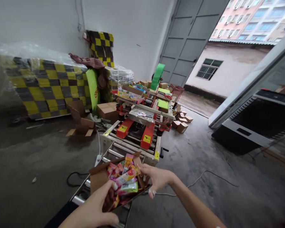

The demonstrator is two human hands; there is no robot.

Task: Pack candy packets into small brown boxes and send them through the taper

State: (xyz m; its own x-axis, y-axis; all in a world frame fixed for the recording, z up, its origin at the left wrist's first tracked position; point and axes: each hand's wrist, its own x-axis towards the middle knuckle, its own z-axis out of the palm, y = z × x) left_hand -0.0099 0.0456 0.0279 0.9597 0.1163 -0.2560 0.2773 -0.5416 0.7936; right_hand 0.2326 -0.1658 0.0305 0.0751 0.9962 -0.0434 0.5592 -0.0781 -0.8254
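Basically, fingertips of left hand (96,204) and right hand (158,177) at opposite ends of long wrapped packet (127,176), thumbs spread away; can't tell if gripped. Packet atop colorful packets (114,170), inside open cardboard box (98,178), on roller conveyor (116,153); red-armed machine (147,134) beyond.

Toward seven o'clock, a roller conveyor (115,154) bears an open carton (98,178) of wrapped packets (128,177); the grey floor (190,155) carries a flapped box (84,125) at nine, small boxes (181,127) at three, a cable (205,171) toward four.
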